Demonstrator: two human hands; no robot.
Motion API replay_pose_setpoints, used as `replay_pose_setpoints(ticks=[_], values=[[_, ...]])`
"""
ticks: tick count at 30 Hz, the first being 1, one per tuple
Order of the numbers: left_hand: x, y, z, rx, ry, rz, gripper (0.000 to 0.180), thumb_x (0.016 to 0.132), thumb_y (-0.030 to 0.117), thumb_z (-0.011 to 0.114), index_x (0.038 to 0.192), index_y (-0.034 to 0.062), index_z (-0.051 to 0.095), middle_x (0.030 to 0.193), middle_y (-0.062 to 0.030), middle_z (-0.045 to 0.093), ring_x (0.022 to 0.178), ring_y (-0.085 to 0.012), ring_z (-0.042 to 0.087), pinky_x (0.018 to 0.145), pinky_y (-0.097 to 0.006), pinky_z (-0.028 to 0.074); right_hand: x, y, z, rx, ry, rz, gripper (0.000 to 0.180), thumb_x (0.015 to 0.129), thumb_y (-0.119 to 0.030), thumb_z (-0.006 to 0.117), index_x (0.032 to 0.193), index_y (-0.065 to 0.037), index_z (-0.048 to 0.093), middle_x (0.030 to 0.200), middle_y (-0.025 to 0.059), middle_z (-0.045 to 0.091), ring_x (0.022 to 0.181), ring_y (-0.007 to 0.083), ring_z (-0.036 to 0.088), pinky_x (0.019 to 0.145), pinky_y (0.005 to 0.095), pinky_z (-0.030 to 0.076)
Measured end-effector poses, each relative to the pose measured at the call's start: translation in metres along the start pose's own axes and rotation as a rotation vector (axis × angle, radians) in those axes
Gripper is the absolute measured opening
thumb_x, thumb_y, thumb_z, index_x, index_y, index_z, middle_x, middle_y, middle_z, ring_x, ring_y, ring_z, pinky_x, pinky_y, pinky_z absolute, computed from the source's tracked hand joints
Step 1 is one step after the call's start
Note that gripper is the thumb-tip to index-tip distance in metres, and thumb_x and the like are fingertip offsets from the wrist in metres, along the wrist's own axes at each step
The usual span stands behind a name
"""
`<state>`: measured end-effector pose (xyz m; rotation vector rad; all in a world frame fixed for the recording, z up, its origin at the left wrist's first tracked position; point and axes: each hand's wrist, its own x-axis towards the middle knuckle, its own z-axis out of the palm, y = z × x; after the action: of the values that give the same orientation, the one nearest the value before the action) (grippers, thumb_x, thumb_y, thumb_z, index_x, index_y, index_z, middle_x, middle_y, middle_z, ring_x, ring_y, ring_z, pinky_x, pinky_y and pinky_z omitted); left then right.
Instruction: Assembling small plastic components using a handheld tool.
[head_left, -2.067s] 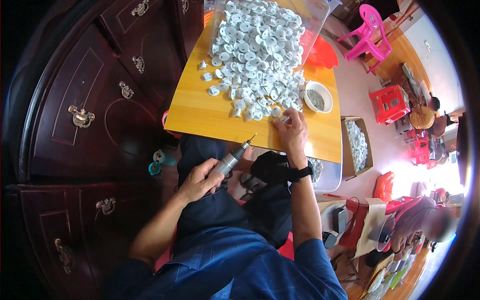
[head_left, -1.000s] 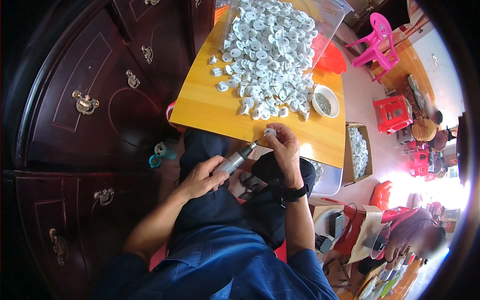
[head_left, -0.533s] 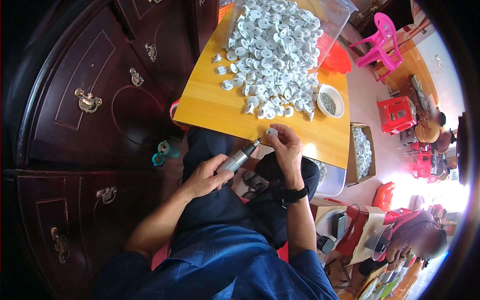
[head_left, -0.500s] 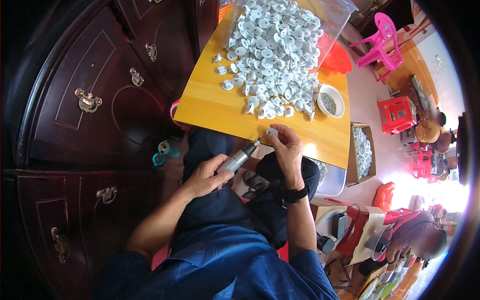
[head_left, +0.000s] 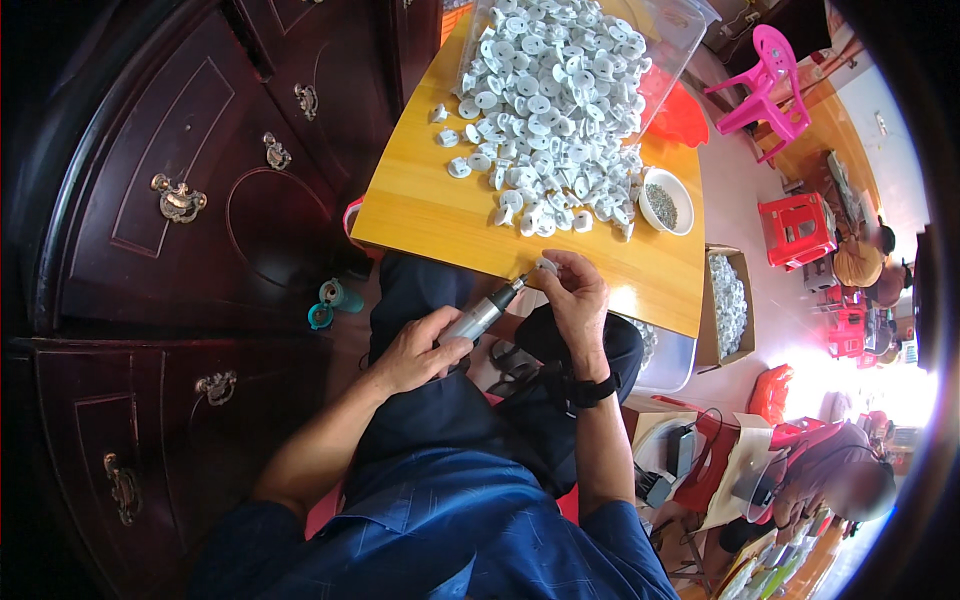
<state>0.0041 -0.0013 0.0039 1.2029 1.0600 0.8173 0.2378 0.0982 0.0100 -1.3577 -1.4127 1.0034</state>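
Observation:
My left hand (head_left: pixel 418 354) is wrapped round a grey electric screwdriver (head_left: pixel 476 319), tilted up and to the right. Its tip meets a small white plastic fitting (head_left: pixel 546 265), which my right hand (head_left: pixel 579 308) pinches between thumb and fingers. Both hands are just off the near edge of the yellow wooden table (head_left: pixel 425 215), over my lap. Beyond them lies a big heap of similar white plastic fittings (head_left: pixel 555 110). A white bowl (head_left: pixel 685 221) of small metal screws (head_left: pixel 661 205) stands to its right. My right fingers partly cover the held fitting.
Behind the heap is a clear plastic bin (head_left: pixel 680 40), beside a red basin (head_left: pixel 685 115). A carton (head_left: pixel 738 350) of white parts stands right of the table. Dark wooden drawers (head_left: pixel 150 200) close off the left. Another person (head_left: pixel 825 475) sits at the lower right.
The view has shifted very slightly, so the table and heap appear a little further right. Both hands keep their hold, the screwdriver tip still at the fitting.

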Motion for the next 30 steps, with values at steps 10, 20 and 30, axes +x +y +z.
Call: replay_pose_setpoints(ticks=[10,20,30], values=[[0.0,0.002,0.0,0.007,-0.004,-0.006,0.035,0.095,0.033,0.062,0.111,0.0021,0.057,0.08,-0.005,0.064,0.057,-0.0108,0.059,0.053,-0.027,0.048,0.001,0.007,0.001,-0.037,0.002,-0.056,0.021,0.082,-0.001,0.073,0.102,-0.001,0.072,0.084,0.003,0.064,0.07,0.0077,0.06,0.066,0.0222,0.05],[0.0,0.001,0.0,-0.034,-0.004,-0.056,0.029,0.097,0.03,0.06,0.11,0.0033,0.056,0.076,-0.0032,0.061,0.056,-0.0089,0.057,0.052,-0.026,0.047,-0.004,-0.013,0.001,-0.185,-0.008,-0.111,0.021,0.082,0.0,0.075,0.103,-0.002,0.072,0.084,0.0027,0.062,0.072,0.0073,0.058,0.066,0.0227,0.049],[-0.001,-0.001,0.001,-0.027,-0.027,-0.014,0.029,0.101,0.032,0.056,0.107,0.0041,0.055,0.071,-0.001,0.056,0.055,-0.0071,0.054,0.051,-0.024,0.045,-0.004,-0.014,0.001,-0.24,0.005,-0.205,0.022,0.077,0.002,0.076,0.097,-0.004,0.074,0.076,0.0047,0.059,0.062,0.0118,0.055,0.059,0.0252,0.047]])
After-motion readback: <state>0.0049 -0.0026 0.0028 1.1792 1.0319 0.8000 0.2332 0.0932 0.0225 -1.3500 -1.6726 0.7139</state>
